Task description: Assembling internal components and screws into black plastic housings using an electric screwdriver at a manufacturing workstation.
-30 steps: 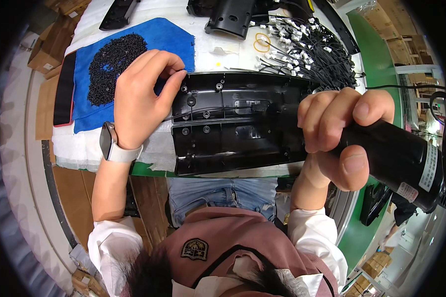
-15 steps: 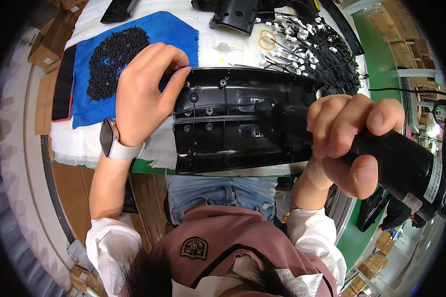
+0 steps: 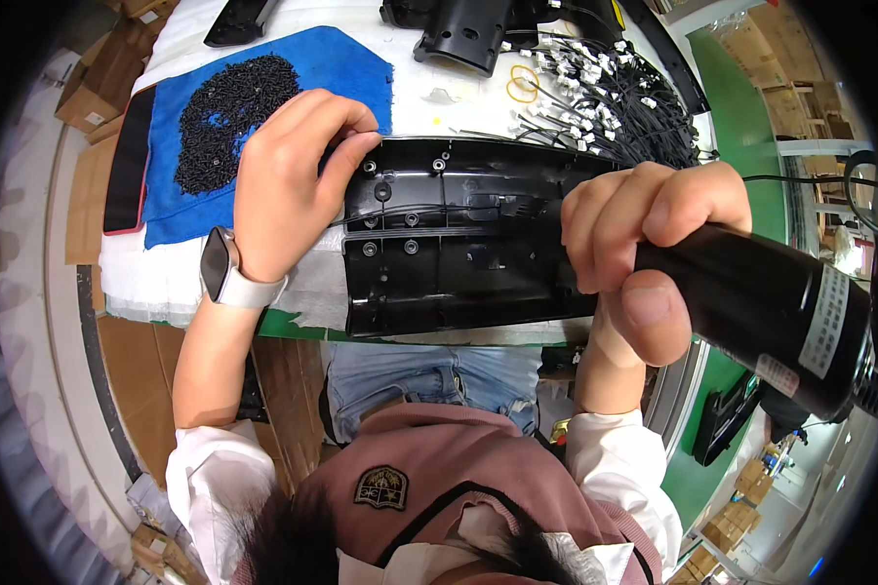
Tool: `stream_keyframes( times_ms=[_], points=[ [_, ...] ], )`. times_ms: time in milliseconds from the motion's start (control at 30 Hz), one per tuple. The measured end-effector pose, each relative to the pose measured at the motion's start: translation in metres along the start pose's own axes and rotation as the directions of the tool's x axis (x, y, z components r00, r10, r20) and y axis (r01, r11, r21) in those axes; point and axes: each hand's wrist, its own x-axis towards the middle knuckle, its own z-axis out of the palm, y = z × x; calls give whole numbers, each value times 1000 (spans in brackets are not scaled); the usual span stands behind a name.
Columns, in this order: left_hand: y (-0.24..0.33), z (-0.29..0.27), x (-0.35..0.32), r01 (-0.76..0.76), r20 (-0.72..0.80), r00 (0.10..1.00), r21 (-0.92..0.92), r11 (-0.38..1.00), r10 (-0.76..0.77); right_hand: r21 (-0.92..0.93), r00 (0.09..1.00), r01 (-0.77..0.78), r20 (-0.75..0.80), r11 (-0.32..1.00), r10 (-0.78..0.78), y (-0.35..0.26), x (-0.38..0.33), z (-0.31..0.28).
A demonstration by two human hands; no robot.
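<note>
In my right hand [image 3: 649, 244] is a thick black electric screwdriver [image 3: 751, 307], fingers wrapped round its front part; its tip is hidden behind the hand. It is tilted over the right part of a black plastic housing [image 3: 429, 292]. Two long trough-shaped halves of this housing lie side by side, their inner sides with screw posts facing up. A thin dark wire [image 3: 439, 213] runs along the far half. My left hand [image 3: 298, 175] is closed in a pinch at the housing's far left corner; what its fingertips hold, if anything, is hidden.
Left of the housing, a heap of small black screws [image 3: 234, 97] covers a blue cloth [image 3: 332, 63], with a dark phone-like slab [image 3: 130, 166] beside it. Black cables with white connectors [image 3: 615, 97] are piled at the far right. Rubber bands [image 3: 523, 84] and more black housing parts [image 3: 463, 34] lie beyond.
My right hand has moved left with the screwdriver, further over the housing. The left hand has barely shifted and keeps its pinch.
</note>
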Motion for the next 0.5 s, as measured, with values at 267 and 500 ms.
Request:
stream_keyframes(
  times_ms=[267, 500],
  points=[
    [1, -2, 3, -65, -3, 998, 54, 996, 65, -110, 999, 44, -17, 993, -47, -3, -5, 7],
    [48, -7, -2, 115, 124, 989, -274, 955, -83, 297, 953, 290, -2, 910, -303, -18, -7, -34]
  ],
)
